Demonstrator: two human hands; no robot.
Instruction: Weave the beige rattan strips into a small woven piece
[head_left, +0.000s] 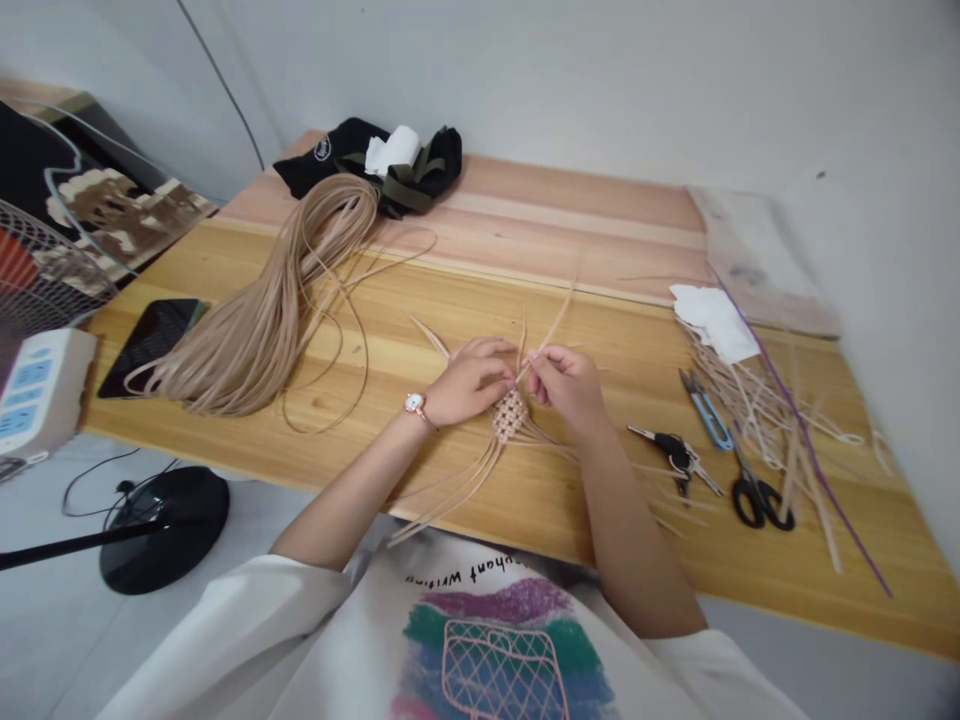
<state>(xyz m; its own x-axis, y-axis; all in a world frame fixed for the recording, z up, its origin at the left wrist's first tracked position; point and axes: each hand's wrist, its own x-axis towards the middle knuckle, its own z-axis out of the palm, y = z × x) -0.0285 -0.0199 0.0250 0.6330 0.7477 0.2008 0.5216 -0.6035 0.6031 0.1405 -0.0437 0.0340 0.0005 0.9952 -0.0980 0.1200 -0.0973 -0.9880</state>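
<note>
A small woven patch of tan cane strips [510,413] lies on the wooden table [480,310] in front of me, with loose strip ends fanning out towards me and away. My left hand [471,380], with a watch on its wrist, rests on the patch's left side, fingers curled onto the strips. On the right side, my right hand [568,385] pinches a strip end with closed fingers. The two hands almost touch above the weave.
A big bundle of tan cane strips [270,310] lies left, a dark phone [152,340] beside it. Keys [677,455], blue snips [706,410], black scissors [757,490], cut strips [772,410] and white tissue [714,318] lie right. A black bag [375,160] is at the back. A fan stand [165,525] is on the floor.
</note>
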